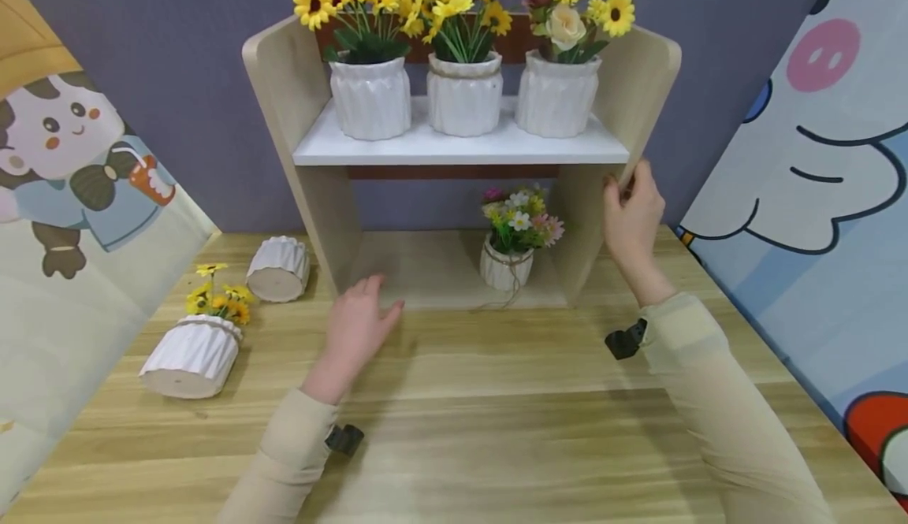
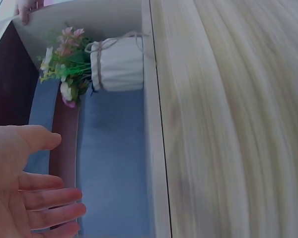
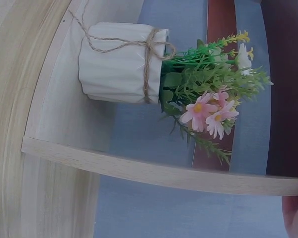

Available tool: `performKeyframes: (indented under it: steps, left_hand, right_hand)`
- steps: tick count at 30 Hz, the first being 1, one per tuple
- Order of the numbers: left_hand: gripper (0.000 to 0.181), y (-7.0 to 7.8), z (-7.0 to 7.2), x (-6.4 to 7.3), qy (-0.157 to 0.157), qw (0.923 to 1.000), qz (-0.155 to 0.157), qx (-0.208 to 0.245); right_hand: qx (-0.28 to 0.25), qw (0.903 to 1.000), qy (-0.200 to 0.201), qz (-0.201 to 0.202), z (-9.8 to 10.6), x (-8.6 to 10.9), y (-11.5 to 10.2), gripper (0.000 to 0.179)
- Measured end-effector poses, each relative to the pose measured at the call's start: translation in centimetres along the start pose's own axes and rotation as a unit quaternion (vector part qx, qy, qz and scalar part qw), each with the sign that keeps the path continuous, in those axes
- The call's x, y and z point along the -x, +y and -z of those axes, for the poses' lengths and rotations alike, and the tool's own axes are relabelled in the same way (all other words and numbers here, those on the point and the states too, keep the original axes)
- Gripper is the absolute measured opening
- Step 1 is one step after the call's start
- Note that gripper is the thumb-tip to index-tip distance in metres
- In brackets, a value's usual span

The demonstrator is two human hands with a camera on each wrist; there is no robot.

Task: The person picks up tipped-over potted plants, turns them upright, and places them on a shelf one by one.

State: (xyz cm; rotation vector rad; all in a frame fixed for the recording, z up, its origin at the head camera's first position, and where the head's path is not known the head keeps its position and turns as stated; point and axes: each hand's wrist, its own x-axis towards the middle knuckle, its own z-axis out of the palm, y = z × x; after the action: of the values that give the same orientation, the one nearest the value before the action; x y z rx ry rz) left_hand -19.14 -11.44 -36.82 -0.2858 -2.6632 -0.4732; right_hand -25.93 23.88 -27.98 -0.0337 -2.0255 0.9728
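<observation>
A small wooden shelf unit (image 1: 461, 152) with a white middle board stands on the table. My right hand (image 1: 634, 213) grips the front edge of its right side panel (image 3: 154, 174), just below the middle board; only a bit of that hand shows in the right wrist view. My left hand (image 1: 358, 327), fingers extended and thumb apart, is at the lower left front of the unit, holding nothing. On the bottom board, toward the right, a white pot (image 1: 506, 264) tied with twine holds pink, white and yellow artificial flowers (image 3: 208, 109).
Along the middle board stand three white pots with flowers: left (image 1: 370, 98), centre (image 1: 464, 94) and right (image 1: 558, 94). Two more white pots lie tipped on the table left of the unit, one with yellow flowers (image 1: 191, 354), another (image 1: 279, 269) behind it. A purple-grey wall rises behind.
</observation>
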Motion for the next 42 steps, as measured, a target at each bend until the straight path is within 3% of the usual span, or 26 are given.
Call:
performKeyframes:
  steps: [14, 24, 35, 42]
  left_hand:
    - [0.066, -2.8, 3.4, 1.9, 0.025, 0.9985, 0.032, -0.037]
    - [0.06, -5.8, 4.6, 3.2, 0.091, 0.9901, 0.074, -0.078]
    - [0.058, -8.1, 7.0, 3.4, 0.071, 0.9822, 0.159, -0.072]
    - [0.054, -9.7, 8.1, 3.6, 0.109, 0.9699, 0.207, -0.069]
  right_hand:
    - [0.006, 1.0, -0.002, -0.002, 0.4, 0.3, 0.2, 0.028]
    - [0.007, 0.9999, -0.007, 0.004, 0.2, 0.3, 0.1, 0.029]
    - [0.001, 0.9999, -0.001, 0.011, 0.2, 0.2, -0.1, 0.028]
    - [-0.002, 0.9999, -0.003, 0.01, 0.2, 0.1, -0.3, 0.028]
